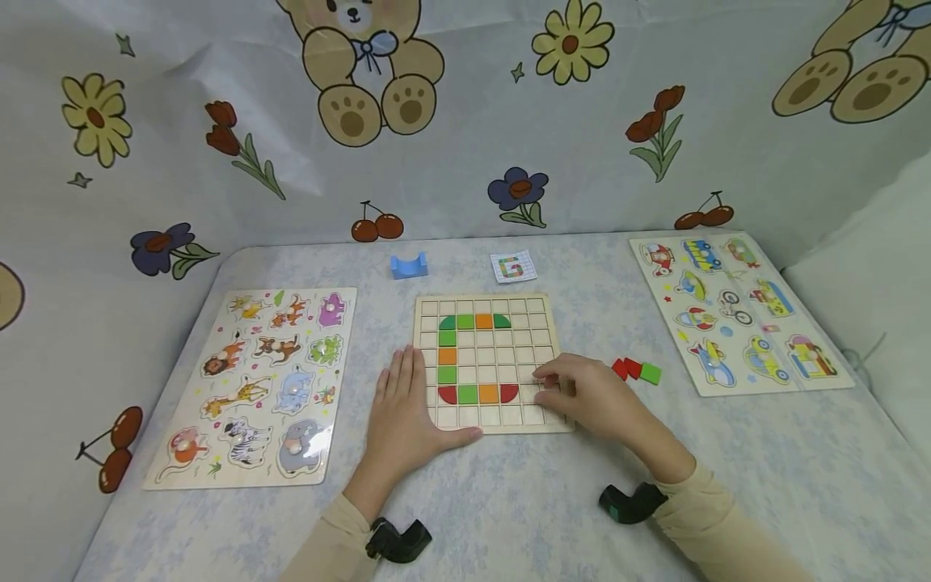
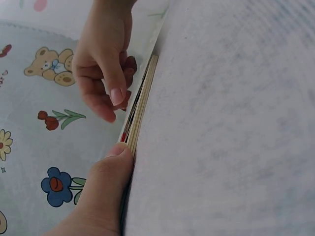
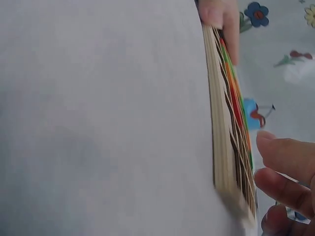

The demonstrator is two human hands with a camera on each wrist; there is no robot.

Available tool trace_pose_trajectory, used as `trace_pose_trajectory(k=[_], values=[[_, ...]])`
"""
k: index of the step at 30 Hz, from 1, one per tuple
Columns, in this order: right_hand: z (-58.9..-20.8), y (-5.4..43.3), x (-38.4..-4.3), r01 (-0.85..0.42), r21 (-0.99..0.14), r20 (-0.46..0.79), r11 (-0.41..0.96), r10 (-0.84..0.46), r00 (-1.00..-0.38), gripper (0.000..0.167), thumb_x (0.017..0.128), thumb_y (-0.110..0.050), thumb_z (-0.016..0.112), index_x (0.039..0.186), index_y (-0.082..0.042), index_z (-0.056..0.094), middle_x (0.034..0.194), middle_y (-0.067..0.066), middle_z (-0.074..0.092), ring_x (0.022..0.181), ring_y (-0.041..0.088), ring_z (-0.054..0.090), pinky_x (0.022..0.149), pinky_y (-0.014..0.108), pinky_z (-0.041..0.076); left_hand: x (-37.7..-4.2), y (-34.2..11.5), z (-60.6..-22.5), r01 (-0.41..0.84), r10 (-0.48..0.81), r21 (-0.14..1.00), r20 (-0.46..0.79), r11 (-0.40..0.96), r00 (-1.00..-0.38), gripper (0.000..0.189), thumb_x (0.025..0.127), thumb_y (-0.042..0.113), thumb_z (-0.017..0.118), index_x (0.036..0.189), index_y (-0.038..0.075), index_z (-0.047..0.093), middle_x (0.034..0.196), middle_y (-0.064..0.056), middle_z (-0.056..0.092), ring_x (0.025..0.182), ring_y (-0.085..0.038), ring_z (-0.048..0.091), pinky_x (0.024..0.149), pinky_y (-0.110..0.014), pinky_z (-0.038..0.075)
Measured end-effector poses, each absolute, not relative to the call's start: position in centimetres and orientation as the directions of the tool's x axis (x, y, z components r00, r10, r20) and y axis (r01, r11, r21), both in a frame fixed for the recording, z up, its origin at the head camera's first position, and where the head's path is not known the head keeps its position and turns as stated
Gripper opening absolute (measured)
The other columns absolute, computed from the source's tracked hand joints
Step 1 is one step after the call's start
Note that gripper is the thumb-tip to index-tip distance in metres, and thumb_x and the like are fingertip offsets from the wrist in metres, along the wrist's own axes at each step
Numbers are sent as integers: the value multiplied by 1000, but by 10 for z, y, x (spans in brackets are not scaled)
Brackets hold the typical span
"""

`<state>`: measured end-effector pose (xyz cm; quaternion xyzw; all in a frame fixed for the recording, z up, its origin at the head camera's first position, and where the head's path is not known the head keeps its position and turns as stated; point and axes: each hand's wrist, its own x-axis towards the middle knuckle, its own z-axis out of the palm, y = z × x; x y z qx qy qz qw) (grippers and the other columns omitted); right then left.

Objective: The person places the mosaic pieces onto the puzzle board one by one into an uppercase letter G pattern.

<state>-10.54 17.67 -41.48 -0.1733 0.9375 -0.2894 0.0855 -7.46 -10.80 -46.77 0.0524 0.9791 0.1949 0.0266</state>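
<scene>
A wooden grid board [image 1: 494, 417] lies in the middle of the table, with green, orange and red pieces in some cells. Red quarter-round pieces [image 1: 448, 394] sit at both ends of its lower row, and a green one [image 1: 502, 322] ends the upper row. My left hand [image 1: 403, 420] lies along the board's left edge, fingers straight, its thumb [image 2: 110, 169] against the near edge. Over the board's right side hovers my right hand [image 1: 592, 396]; its fingers are loosely bent, thumb and forefinger apart, and nothing shows between them. Red and green loose pieces [image 1: 650, 373] lie beyond that hand.
A small card with a coloured G pattern [image 1: 513, 267] lies behind the board, beside a blue plastic holder [image 1: 409, 266]. An animal puzzle board [image 1: 254, 388] is at left, a vehicle puzzle board [image 1: 742, 315] at right. A printed curtain [image 1: 451, 178] hangs behind the table.
</scene>
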Motion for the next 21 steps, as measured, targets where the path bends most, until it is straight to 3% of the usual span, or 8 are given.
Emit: trace_pose_trajectory(k=[7,13,21], values=[[-413,227,-108,-238,-521,-14,820,-287,-958,31,88,-23,76,118,-15,70,99,-1,66,75,14,52,64,25,45,-74,-108,-469,96,116,388,-29,917,-993,147,56,100,49,160,7,3,169,-9,1,157,-26,-3,126,-51,5],[-406,271,-109,-150,-436,-82,887,-205,-975,40,90,-22,73,127,-10,64,105,7,66,93,23,60,78,40,50,-74,-107,-468,96,116,389,-30,916,-993,147,56,100,49,160,7,3,169,-10,0,157,-26,-4,126,-50,5],[-408,295,-109,-134,-320,-140,938,-187,-972,41,89,-20,73,126,-5,66,107,13,66,95,28,60,79,47,52,-75,-108,-468,92,111,377,-31,922,-993,148,56,101,48,160,7,3,169,-10,1,157,-26,-3,126,-50,6]])
